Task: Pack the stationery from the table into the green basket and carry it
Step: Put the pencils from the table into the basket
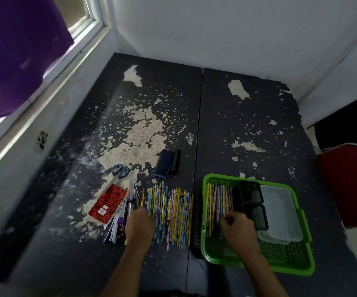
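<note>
Curled over the near ends of loose pencils [169, 213] at lower centre, the left hand [139, 226] hides its own fingertips, so its hold is unclear. Right of it, the right hand [236, 227] pinches pencils inside the green basket [297, 266], a mesh plastic tray holding 2 black pots [251, 202].

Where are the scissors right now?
In the head view, the scissors lie on the table's left half, just beyond the red notebook and left of the dark blue case.
</note>
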A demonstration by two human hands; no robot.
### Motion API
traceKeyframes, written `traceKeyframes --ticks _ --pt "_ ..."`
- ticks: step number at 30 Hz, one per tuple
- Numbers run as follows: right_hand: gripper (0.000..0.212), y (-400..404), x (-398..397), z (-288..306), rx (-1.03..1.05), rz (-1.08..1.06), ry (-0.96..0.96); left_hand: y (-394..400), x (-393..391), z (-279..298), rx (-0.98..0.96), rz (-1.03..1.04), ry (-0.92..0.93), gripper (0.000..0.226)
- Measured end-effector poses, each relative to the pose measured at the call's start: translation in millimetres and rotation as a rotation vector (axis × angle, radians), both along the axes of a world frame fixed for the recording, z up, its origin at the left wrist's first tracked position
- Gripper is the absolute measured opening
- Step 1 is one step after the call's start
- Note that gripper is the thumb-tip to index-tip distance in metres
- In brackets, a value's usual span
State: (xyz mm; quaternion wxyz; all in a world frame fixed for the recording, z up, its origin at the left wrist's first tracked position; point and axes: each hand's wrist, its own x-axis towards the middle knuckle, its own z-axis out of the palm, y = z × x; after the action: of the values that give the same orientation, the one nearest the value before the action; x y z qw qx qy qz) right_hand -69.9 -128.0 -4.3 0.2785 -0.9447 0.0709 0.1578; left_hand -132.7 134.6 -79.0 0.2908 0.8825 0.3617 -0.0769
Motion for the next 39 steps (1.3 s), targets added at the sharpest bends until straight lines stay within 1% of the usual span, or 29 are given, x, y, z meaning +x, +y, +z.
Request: traceKeyframes --ticks 6,9,10,12,15,18,20,22,24,26,27,29,32,33,35,39 --pt "0.013 -4.0 -2.8 13.8 0.030 -0.043 -0.061 -1.9 -6.1 2.4 0.010 0.027 -0.040 0.015" --pt "0.014 -4.5 -5.5 18.7 0.037 -0.034 -0.065 0.3 -8.4 2.9 -0.014 0.041 -0.091 0.021" --pt "0.014 -4.0 -6.5 20.5 0.041 -0.030 -0.069 1.4 -8.0 5.5 -0.043 0.047 -0.137 0.020" --pt "0.014 -0.8 -6.4 22.8 0.065 -0.030 -0.077 2.0 -1.6 14.9 -0.144 0.034 -0.255 0.010" --pt "0.009 12.2 -5.6 29.3 0.178 0.008 -0.123 -10.2 17.5 45.9 -0.291 0.027 -0.351 0.013" --pt "0.006 33.2 -4.8 37.3 0.315 0.082 -0.114 -38.1 35.2 73.3 -0.525 0.006 -0.361 0.014" --pt "0.003 44.2 -4.4 39.0 0.400 0.116 -0.090 -57.3 41.5 86.1 -0.618 -0.013 -0.359 0.015" --pt "0.005 47.4 -4.0 37.4 0.455 0.148 -0.095 -71.8 46.2 93.4 -0.673 -0.034 -0.367 0.018" --pt "0.008 44.5 -3.9 33.9 0.451 0.148 -0.106 -77.8 47.1 95.5 -0.727 -0.031 -0.370 0.019" --pt "0.008 37.4 -1.3 25.3 0.421 0.092 -0.096 -73.8 42.9 92.0 -0.773 0.001 -0.369 0.019" --pt "0.007 32.8 0.8 20.0 0.385 0.060 -0.091 -67.8 40.7 87.5 -0.746 0.030 -0.370 0.018" --pt "0.008 24.6 6.4 7.7 0.274 -0.008 -0.083 -47.8 34.1 74.2 -0.584 0.088 -0.341 0.018" --pt "0.014 19.6 16.2 -7.4 0.144 -0.045 -0.057 -11.2 20.2 56.7 -0.366 0.133 -0.211 0.027" --pt "0.013 20.4 19.8 -10.5 0.105 -0.034 -0.043 -1.1 16.3 52.4 -0.327 0.124 -0.169 0.026" --pt "0.013 22.6 25.1 -19.3 0.054 -0.018 -0.022 11.3 8.5 43.9 -0.252 0.098 -0.114 0.013" --pt "0.012 27.9 29.8 -30.4 -0.016 0.030 -0.008 15.9 -3.6 32.1 -0.150 0.078 -0.042 0.015"
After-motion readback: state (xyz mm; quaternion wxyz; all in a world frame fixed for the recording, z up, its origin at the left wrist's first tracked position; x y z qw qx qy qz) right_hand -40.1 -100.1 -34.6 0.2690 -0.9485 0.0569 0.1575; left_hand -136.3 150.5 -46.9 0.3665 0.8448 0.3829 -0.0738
